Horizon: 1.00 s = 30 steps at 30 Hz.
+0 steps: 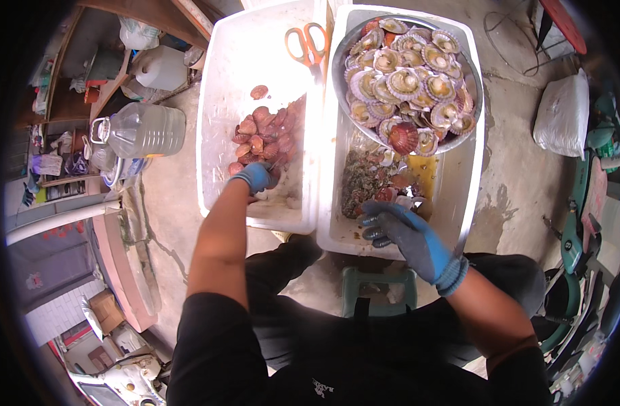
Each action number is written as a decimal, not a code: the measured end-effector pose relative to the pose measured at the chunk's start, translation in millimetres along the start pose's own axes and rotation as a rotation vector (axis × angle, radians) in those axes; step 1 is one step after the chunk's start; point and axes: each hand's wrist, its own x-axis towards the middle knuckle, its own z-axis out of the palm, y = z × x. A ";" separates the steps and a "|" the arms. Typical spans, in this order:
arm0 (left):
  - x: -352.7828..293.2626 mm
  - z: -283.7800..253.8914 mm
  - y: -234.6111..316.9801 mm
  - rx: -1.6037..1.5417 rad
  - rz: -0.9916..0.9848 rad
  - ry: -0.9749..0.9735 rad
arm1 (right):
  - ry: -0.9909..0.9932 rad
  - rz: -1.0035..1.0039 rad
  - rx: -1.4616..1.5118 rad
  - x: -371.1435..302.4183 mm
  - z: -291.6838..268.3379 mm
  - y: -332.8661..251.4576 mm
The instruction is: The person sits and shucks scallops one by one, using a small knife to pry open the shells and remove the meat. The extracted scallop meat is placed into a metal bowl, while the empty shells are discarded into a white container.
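My left hand [258, 176], in a blue and grey work glove, reaches into the left white foam box [212, 145]. Its fingers are closed around a reddish scallop [274, 178], partly hidden by the glove. A pile of reddish closed scallops [264, 135] lies just beyond it. Over the near end of the right foam box [464, 196] hovers my right hand [408, 237], gloved alike. Its fingers are apart and loosely bent, with nothing visible in them. Beneath lie shells and dark scraps [367, 177] in yellowish liquid. A round metal basin [339, 91] holds opened scallops [404, 81] on the half shell.
Orange-handled scissors [307, 44] lie at the far rim between the boxes. A green stool [350, 291] stands between my legs. Large clear plastic jug [151, 128] and shelves are at left; a white sack [561, 111] and a green metal frame [575, 216] are at right.
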 end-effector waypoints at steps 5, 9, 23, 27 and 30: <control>-128.4 -67.8 72.1 -0.931 0.419 -0.291 | -0.085 -0.065 0.169 -1.4 1.7 7.8; -233.5 -41.0 163.3 -0.867 0.489 -0.115 | -0.081 -0.005 0.188 -9.8 7.6 -2.7; -262.3 41.3 261.9 -0.267 0.972 0.660 | -0.001 -0.190 0.761 -2.6 -30.2 -12.0; -273.0 58.9 265.0 -0.055 0.936 0.582 | 0.083 -0.223 0.771 4.7 -41.1 -9.6; -274.2 62.7 265.7 -0.071 0.927 0.583 | 0.107 -0.206 0.730 3.0 -37.9 -9.3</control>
